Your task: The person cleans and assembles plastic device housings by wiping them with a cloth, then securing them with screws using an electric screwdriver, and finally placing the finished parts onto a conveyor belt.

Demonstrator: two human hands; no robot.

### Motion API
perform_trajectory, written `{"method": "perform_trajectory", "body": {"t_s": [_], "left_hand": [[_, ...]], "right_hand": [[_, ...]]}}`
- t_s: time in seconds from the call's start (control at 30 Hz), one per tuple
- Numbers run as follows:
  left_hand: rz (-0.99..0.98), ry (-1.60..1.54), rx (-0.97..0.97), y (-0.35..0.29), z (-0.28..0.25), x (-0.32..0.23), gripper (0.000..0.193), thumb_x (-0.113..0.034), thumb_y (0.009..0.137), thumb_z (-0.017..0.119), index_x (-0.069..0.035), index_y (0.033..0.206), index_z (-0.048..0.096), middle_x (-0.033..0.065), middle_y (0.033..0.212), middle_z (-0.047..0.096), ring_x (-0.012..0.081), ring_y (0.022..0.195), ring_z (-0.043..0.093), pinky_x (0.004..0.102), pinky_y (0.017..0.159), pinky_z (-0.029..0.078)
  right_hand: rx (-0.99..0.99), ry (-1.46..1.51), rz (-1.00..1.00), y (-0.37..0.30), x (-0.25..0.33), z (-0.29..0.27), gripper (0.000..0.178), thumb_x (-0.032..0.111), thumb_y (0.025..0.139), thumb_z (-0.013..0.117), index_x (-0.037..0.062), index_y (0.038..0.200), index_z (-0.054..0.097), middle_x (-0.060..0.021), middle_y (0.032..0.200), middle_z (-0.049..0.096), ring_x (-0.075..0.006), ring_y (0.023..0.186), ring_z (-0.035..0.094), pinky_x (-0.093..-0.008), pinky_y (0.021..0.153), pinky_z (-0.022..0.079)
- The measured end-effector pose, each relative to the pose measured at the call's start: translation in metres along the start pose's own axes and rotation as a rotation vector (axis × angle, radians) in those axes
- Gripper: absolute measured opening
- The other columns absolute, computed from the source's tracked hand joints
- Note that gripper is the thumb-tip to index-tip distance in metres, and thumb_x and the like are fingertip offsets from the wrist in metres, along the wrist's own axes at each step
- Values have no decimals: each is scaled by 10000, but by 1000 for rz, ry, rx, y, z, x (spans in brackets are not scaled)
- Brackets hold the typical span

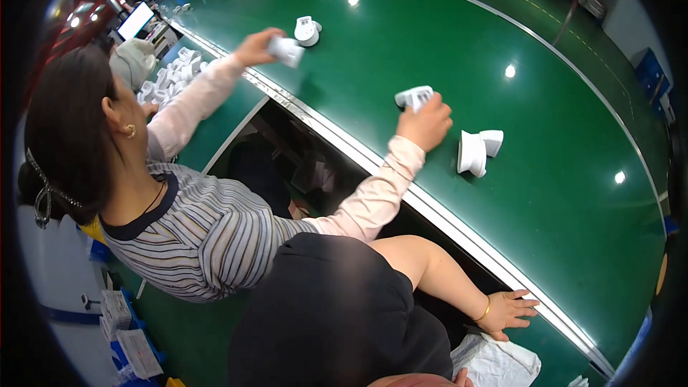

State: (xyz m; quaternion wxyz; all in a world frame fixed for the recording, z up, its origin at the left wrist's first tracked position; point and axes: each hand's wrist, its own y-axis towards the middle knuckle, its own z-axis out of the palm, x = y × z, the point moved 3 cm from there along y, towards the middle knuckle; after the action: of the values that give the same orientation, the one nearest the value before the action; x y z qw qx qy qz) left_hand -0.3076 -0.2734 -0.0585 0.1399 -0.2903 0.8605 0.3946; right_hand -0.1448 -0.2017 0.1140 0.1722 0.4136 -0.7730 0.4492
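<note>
white bag [494,362] near right hand [507,312]; four white parts.

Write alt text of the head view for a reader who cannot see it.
A co-worker in a striped shirt leans over a curved green conveyor belt, holding a white plastic part in each hand. The wearer's left hand, with a gold bangle, rests open on the belt's pale edge.

Plastic part [479,150] on belt [559,193] — right of co-worker's hand [426,123] (holding another).
</note>
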Motion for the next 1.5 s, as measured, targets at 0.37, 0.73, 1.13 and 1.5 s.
{"method": "perform_trajectory", "body": {"t_s": [0.37, 0.73, 1.13, 1.5], "left_hand": [[-44, 38, 13, -8, -20, 13, 696, -580, 810, 575, -113, 1325, 561, 129, 1511, 390, 307, 1485, 185, 544, 1189, 50], [84, -146, 337, 15, -154, 49, 684, -180, 686, 805, -74, 1304, 532, 205, 1413, 457, 363, 1365, 398, 438, 1049, 387], [-339, 361, 347, -31, -334, 210, 529, 112, 690, 630, -146, 1152, 619, 72, 1373, 566, 328, 1274, 512, 410, 1032, 466], [-560, -790, 455, 77, -164, 76, 604, -178, 731, 852, 37, 1172, 500, 120, 1084, 635, 188, 1004, 619, 330, 895, 499]], "right_hand": [[12, 40, 372, 16, -37, 19, 410, 417, 954, 590, 61, 751, 607, -13, 578, 516, -111, 518, 458, -292, 475, 365], [-220, 229, 167, 50, -76, 28, 380, 278, 950, 616, 3, 689, 586, -63, 518, 542, -135, 408, 495, -274, 390, 380], [-177, 337, 89, 58, -91, 18, 332, 322, 957, 638, 44, 782, 590, -62, 535, 593, -118, 366, 514, -220, 350, 351], [-385, 607, -301, 72, -70, -7, 196, 108, 938, 637, -34, 1073, 623, -105, 945, 689, -167, 874, 665, -286, 805, 528]]}}
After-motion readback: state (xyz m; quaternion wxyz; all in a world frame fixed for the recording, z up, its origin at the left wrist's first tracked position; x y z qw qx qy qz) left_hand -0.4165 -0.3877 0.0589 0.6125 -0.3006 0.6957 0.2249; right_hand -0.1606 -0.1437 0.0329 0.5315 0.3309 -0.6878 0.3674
